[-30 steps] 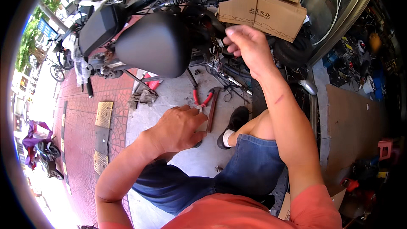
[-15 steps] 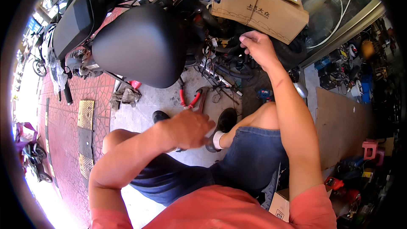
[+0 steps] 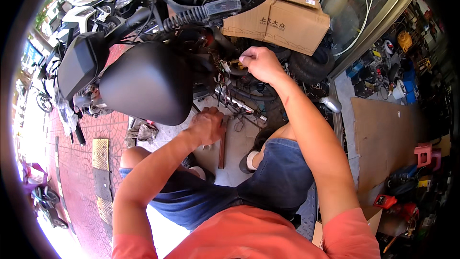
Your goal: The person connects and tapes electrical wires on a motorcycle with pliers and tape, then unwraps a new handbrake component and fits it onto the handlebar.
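Pinching small yellowish part (image 3: 235, 62) w/ right hand (image 3: 261, 63) fingers.

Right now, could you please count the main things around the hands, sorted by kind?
Hands: 2, left hand, right hand
Black motorbike seat: 1
Cardboard box: 1
Red-handled tool on the ground: 1
Black shoe: 1
Total: 6
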`<state>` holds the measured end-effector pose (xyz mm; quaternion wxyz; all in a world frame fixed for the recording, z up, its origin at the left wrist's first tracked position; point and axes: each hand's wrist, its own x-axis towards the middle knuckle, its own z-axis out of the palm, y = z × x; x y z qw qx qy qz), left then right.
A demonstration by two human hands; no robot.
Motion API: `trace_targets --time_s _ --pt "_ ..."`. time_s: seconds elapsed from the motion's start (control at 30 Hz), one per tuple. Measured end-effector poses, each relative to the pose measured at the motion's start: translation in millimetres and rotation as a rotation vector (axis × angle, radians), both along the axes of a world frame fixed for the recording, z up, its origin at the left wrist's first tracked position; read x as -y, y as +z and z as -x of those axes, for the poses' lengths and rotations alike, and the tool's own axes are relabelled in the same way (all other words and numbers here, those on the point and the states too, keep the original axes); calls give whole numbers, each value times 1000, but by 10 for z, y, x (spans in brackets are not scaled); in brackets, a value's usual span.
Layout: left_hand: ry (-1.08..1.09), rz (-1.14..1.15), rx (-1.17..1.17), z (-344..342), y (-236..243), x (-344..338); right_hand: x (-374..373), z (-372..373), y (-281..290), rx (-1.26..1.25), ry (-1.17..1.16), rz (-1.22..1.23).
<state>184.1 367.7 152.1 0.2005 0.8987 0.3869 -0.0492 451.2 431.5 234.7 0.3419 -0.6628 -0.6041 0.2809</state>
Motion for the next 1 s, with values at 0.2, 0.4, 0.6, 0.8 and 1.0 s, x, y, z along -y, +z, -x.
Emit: trace_targets --time_s 0.2,0.4,0.6,0.8,1.0 --pt "173 83 93 15 -107 125 -5 -139 166 -142 68 74" --pt "583 79 478 -190 -488 -46 30 7 -343 -343 -26 26" --pt "858 156 771 -573 -880 -186 -135 -189 -420 -74 31 29" --pt "875 289 859 -717 -935 -251 -451 -329 -631 64 66 49" --pt "810 358 850 -916 -751 -296 -599 -227 -995 126 265 263"
